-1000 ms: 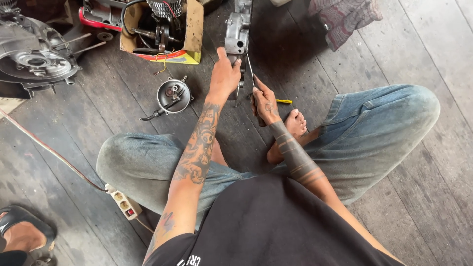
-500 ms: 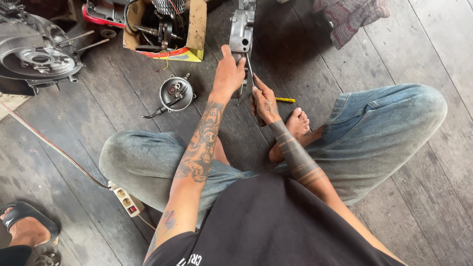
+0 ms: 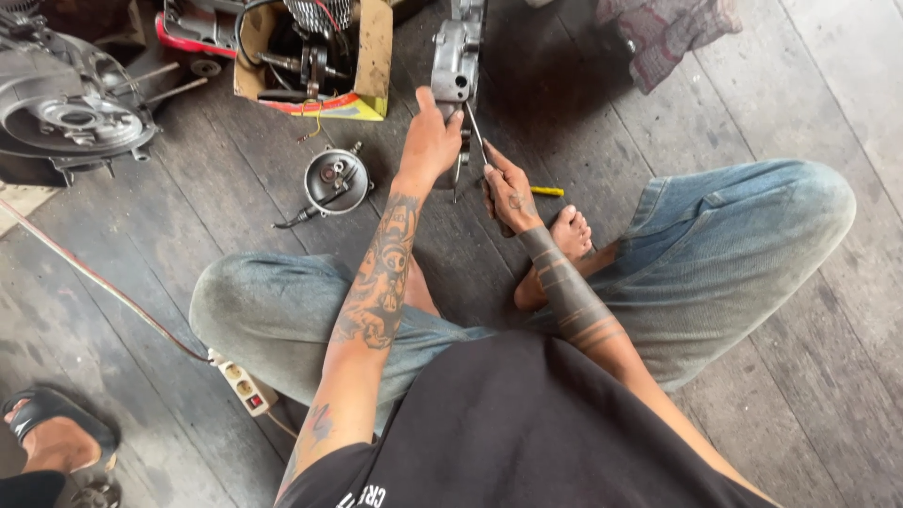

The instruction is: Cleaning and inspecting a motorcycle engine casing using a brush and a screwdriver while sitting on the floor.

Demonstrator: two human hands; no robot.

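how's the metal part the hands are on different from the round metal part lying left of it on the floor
The grey metal casing is long and blocky; the round part is a small disc-like housing. The left hand grips the casing while the right hand puts a thin tool to it; the round part lies untouched. A dark cable trails from the round part; none shows on the casing. Both are bare grey metal on the wooden floor.

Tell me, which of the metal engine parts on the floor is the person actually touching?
The upright grey casing at top centre, under the left hand. The small round part and big round cover lie untouched.
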